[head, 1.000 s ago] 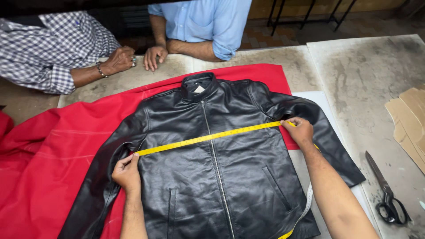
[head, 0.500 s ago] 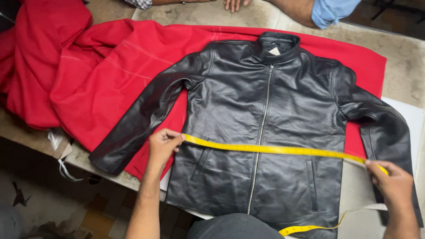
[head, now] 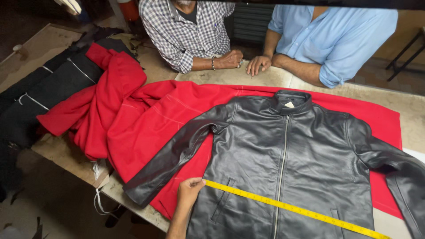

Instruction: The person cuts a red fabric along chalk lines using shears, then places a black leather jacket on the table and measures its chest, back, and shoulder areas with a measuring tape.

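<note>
Black leather jacket [head: 292, 172]: your left hand [head: 190, 191] now pins the yellow tape measure [head: 292, 207] lower, near its hem; right hand out of view.

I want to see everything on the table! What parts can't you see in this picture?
Head view, the only one:
- Right hand: out of frame; the yellow tape measure runs off the bottom right edge.
- Left hand: its fingers pinch the tape's end, but the fingertips curl out of sight.
- Black leather jacket: hem and one sleeve's cuff cut off by the edges.
- Two people across the table: cut off by the top edge.
- Tape markings: too small.
</note>
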`<action>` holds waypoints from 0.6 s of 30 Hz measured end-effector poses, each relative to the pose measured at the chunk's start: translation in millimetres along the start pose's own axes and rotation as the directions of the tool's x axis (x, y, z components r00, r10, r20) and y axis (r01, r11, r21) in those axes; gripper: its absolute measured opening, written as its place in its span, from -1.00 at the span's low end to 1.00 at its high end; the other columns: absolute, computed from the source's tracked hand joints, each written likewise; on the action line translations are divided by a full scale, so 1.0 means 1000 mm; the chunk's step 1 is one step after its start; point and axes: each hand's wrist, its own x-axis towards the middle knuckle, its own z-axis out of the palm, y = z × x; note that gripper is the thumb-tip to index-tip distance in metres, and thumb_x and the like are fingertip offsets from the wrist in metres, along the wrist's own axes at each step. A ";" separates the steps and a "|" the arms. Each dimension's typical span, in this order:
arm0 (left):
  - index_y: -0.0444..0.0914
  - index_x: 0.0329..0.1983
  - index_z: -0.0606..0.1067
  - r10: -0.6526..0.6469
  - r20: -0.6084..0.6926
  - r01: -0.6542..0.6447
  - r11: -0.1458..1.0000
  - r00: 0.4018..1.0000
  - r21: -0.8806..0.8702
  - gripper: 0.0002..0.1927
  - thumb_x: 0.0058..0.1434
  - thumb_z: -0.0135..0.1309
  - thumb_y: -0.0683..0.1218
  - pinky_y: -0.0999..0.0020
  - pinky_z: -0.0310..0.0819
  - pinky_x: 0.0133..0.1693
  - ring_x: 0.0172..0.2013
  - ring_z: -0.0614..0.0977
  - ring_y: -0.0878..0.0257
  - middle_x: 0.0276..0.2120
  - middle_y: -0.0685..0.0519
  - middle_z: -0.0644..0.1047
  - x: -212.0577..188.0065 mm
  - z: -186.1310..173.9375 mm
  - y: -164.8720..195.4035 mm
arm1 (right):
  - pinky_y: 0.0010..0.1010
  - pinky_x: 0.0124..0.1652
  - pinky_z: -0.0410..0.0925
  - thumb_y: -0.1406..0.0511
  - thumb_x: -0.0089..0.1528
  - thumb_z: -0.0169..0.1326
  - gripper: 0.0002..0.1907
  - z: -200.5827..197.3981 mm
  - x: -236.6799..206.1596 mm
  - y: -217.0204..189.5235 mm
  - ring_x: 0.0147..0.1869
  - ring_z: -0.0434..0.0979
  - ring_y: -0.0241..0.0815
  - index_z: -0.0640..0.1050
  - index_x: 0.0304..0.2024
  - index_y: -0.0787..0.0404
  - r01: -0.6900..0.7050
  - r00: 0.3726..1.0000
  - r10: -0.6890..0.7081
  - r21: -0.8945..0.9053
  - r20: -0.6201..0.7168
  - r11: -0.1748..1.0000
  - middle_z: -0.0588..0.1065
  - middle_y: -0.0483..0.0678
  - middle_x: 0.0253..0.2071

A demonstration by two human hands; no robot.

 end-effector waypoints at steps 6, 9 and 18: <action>-0.43 -0.10 0.66 -0.066 0.035 0.071 0.984 0.997 -0.165 -0.73 0.17 0.28 -0.18 0.49 0.53 -0.19 -0.29 0.66 0.34 -0.28 -0.02 0.70 0.002 0.000 -0.016 | -0.51 -0.46 0.19 0.25 0.20 0.39 -0.73 -0.010 -0.018 0.043 -0.53 0.34 -0.35 0.70 -0.27 0.38 0.043 0.999 -0.041 0.070 -0.028 0.997 0.55 -0.01 -0.50; -0.43 -0.09 0.65 -0.079 0.028 0.084 0.967 0.996 -0.241 -0.72 0.15 0.28 -0.19 0.48 0.54 -0.15 -0.26 0.67 0.34 -0.25 -0.01 0.70 0.001 -0.001 -0.009 | -0.51 -0.46 0.18 0.25 0.20 0.41 -0.72 -0.018 -0.022 0.044 -0.53 0.33 -0.35 0.69 -0.27 0.39 0.086 0.996 -0.081 0.131 -0.046 0.988 0.56 -0.01 -0.48; -0.31 -0.02 0.63 -0.155 -0.030 0.154 0.987 0.988 -0.035 -0.71 0.22 0.32 -0.12 0.50 0.42 -0.26 -0.23 0.65 0.36 -0.16 0.06 0.66 -0.012 -0.010 -0.026 | -0.49 -0.31 0.36 0.12 0.09 0.45 -0.67 -0.039 -0.025 0.075 -0.34 0.51 -0.36 0.68 -0.27 0.19 0.274 0.934 -0.288 -0.094 -0.211 0.957 0.60 -0.11 -0.39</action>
